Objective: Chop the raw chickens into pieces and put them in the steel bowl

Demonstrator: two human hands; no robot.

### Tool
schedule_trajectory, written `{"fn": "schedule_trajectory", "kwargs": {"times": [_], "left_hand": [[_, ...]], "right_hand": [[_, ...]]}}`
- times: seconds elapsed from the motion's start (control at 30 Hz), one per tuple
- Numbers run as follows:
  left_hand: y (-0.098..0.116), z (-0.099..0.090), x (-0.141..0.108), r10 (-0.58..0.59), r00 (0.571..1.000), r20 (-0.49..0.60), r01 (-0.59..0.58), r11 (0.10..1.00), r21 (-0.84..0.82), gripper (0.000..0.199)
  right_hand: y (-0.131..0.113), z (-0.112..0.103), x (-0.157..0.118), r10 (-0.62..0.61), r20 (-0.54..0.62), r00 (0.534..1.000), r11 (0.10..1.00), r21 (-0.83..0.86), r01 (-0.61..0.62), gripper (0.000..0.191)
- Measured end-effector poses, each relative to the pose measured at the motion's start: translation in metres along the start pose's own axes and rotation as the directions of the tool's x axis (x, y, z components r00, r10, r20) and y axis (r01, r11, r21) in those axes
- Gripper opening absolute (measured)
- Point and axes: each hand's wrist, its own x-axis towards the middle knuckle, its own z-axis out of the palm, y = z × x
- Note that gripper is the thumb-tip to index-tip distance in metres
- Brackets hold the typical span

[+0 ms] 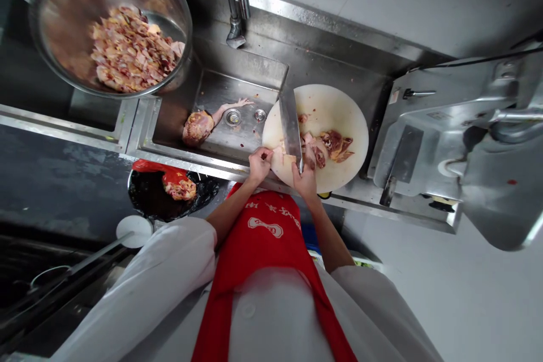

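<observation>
A broad cleaver is gripped by its handle in my right hand, its blade slanting away across the left part of a round white cutting board. Left of the blade, the fingers of my left hand close on the end of a pale chicken piece at the board's near-left edge. Cut chicken pieces, dark red and yellowish, lie right of the blade. The blade partly hides the chicken beside it.
The board sits beside a steel sink basin holding a chicken piece with its foot. A large steel bowl of chopped chicken stands at upper left. A faucet rises behind, a metal machine stands right, and a black-lined bin sits below left.
</observation>
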Motion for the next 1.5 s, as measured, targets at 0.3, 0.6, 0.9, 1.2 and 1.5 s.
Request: {"fn": "schedule_trajectory", "kwargs": {"times": [0.3,0.6,0.9,1.2,1.5], "left_hand": [[0.001,-0.001,0.001,-0.003,1.0,0.008,0.003,1.0,-0.013,0.012],[0.004,-0.003,0.0,-0.001,1.0,0.023,0.002,1.0,-0.022,0.014],[0.004,-0.005,0.003,0.03,0.999,0.02,-0.03,0.999,0.031,0.01],[0.009,-0.011,0.003,0.012,1.0,0.017,-0.012,1.0,0.006,0.011],[0.003,-0.008,0.001,-0.006,0.999,0.04,0.006,1.0,0.02,0.012]], "right_hand": [[-0.019,0.015,-0.014,0.201,0.118,0.972,0.975,-0.116,-0.188,0.046],[-0.037,-0.011,-0.015,0.156,-0.139,0.978,0.986,-0.037,-0.163,0.055],[0.0,-0.001,0.008,0.031,0.052,0.998,0.999,0.006,-0.031,0.052],[-0.02,0.002,-0.015,0.179,0.086,0.98,0.982,-0.081,-0.172,0.046],[-0.037,-0.012,-0.017,0.191,-0.097,0.977,0.98,-0.035,-0.195,0.052]]}}
